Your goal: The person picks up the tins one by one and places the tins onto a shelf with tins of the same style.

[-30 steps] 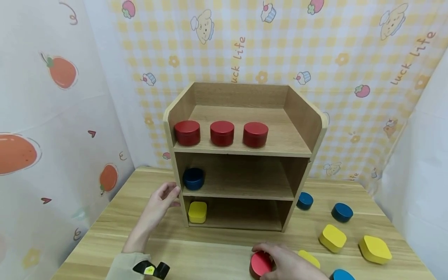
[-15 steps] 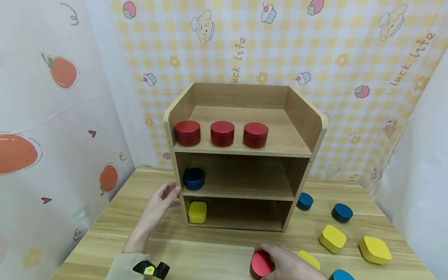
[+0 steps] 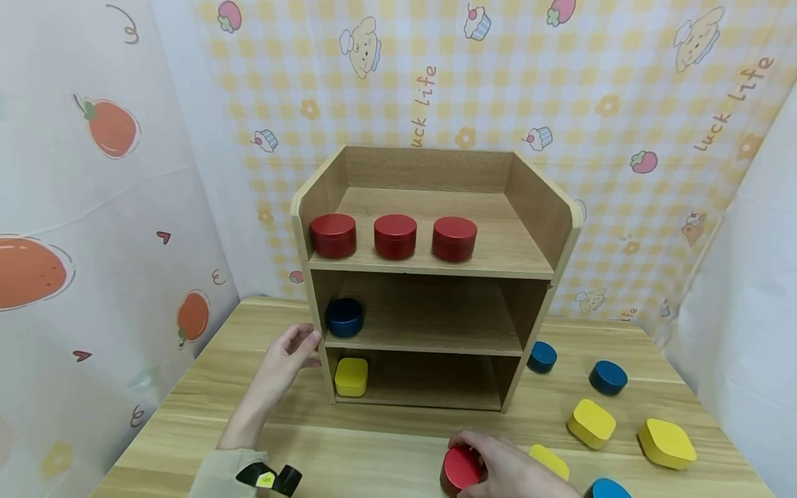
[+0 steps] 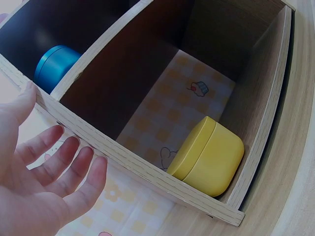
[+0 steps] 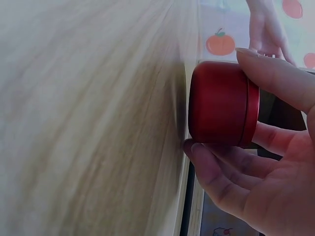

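My right hand (image 3: 507, 470) grips a round red tin (image 3: 461, 472) in front of the shelf, low over the table. In the right wrist view the thumb lies on one side of the red tin (image 5: 219, 103) and the fingers on the other; a narrow dark gap shows between tin and table. My left hand (image 3: 288, 356) is at the left side of the wooden shelf (image 3: 429, 272), fingers loosely bent and holding nothing. The left wrist view has its thumb tip at the shelf's side edge; whether it touches I cannot tell.
Several round red tins (image 3: 395, 237) stand on the top board. A blue tin (image 3: 344, 317) is on the middle board, a yellow square tin (image 3: 351, 377) on the bottom one. More blue tins (image 3: 608, 377) and yellow tins (image 3: 592, 423) lie on the table (image 3: 367, 449) at right.
My right hand and the red tin have shifted very slightly to the left, and more of the tin's side shows. The left hand has stayed in place.
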`<state>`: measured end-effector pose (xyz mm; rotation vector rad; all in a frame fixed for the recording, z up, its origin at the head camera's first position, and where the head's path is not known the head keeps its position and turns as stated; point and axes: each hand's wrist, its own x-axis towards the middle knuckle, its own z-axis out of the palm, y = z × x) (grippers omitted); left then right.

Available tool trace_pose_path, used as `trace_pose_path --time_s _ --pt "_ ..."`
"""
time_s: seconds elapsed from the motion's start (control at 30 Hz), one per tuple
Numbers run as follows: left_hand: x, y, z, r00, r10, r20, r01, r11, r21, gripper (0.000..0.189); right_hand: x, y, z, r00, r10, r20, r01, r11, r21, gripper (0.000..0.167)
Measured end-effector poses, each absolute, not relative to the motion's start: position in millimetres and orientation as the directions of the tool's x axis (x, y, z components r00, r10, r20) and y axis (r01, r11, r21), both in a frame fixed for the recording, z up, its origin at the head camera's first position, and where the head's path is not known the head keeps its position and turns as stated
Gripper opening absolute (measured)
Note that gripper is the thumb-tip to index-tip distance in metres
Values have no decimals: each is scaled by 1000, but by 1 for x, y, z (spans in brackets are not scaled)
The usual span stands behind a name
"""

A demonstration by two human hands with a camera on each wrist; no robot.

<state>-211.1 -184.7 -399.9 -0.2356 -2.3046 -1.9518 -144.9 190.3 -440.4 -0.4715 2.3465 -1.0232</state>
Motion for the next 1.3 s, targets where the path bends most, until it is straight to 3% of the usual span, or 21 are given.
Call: trace_pose_path --time_s 0.67,1.07,1.3 --pt "-213 -185 -399 -980 53 193 199 166 966 38 -138 192 -420 -783 -559 -271 -135 579 -804 54" --pt "-214 -185 -401 -979 55 198 205 166 965 37 -133 194 -409 -743 -643 -185 -216 492 -844 51" --pt "-214 -185 -401 -978 58 200 207 161 965 38 -129 193 -400 -771 -623 -127 -277 509 -815 52"
